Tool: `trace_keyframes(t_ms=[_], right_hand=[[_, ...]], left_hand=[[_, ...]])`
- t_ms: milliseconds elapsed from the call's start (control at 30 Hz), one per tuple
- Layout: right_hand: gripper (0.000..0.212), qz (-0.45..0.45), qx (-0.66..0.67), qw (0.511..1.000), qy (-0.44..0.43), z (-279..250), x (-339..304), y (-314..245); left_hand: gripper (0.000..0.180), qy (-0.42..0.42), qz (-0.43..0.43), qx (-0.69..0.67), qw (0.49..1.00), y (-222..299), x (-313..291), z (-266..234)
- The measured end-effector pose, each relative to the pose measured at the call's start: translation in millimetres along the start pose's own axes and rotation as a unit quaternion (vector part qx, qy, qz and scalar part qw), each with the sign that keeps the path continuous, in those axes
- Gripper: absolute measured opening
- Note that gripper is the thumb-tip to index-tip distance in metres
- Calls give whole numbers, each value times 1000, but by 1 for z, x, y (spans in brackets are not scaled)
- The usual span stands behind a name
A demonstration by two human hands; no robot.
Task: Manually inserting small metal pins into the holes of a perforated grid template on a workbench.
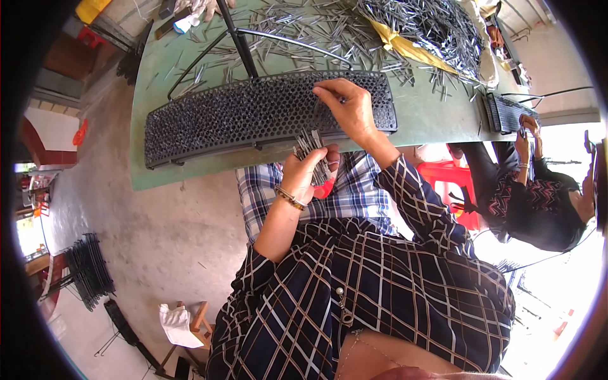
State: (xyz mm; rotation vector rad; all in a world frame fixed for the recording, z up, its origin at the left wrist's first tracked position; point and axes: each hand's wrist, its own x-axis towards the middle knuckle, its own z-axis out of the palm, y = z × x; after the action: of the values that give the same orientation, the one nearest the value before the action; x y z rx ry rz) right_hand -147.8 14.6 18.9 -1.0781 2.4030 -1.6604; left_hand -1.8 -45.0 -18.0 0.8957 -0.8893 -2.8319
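Observation:
My left hand [304,170] is closed around a bunch of thin grey metal strips [308,142], just in front of the near edge of a long black perforated rack [285,130]. Over the right part of that rack hangs my right hand [350,109], thumb and forefinger pinched together. Whatever sits between those fingertips is too small to make out. Many holes in the rack's left and middle hold upright strips, while open holes show near my right hand. Something red [324,189] shows beneath my left hand.
The green table [149,171] carries scattered loose strips [278,47] and a big heap of strips [430,31] with yellow sacking at its edge. Black rods [240,44] rise behind my rack. At the right, another person [538,196] works at a second rack [510,114]. A red stool [449,177] stands between us.

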Motion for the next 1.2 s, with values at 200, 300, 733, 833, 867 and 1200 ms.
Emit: trace_keyframes(t_ms=[200,300,733,833,867,1200], right_hand=[[14,-85,-27,996,21,2,-7,4],[14,-137,-51,989,25,7,-12,13],[15,-216,-208,954,-16,8,-13,18],[18,-132,-132,982,-15,1,-16,8],[18,-132,-133,982,-15,-3,-18,3],[22,135,72,984,-92,-27,-10,-10]], left_hand=[[13,7,2,-3,1000,0,-3,0],[11,23,0,-1,1000,2,-5,4],[13,22,18,4,1000,5,-8,6],[13,22,26,7,999,5,-9,6],[13,21,25,7,999,5,-9,4],[14,34,4,-8,999,0,0,11]])
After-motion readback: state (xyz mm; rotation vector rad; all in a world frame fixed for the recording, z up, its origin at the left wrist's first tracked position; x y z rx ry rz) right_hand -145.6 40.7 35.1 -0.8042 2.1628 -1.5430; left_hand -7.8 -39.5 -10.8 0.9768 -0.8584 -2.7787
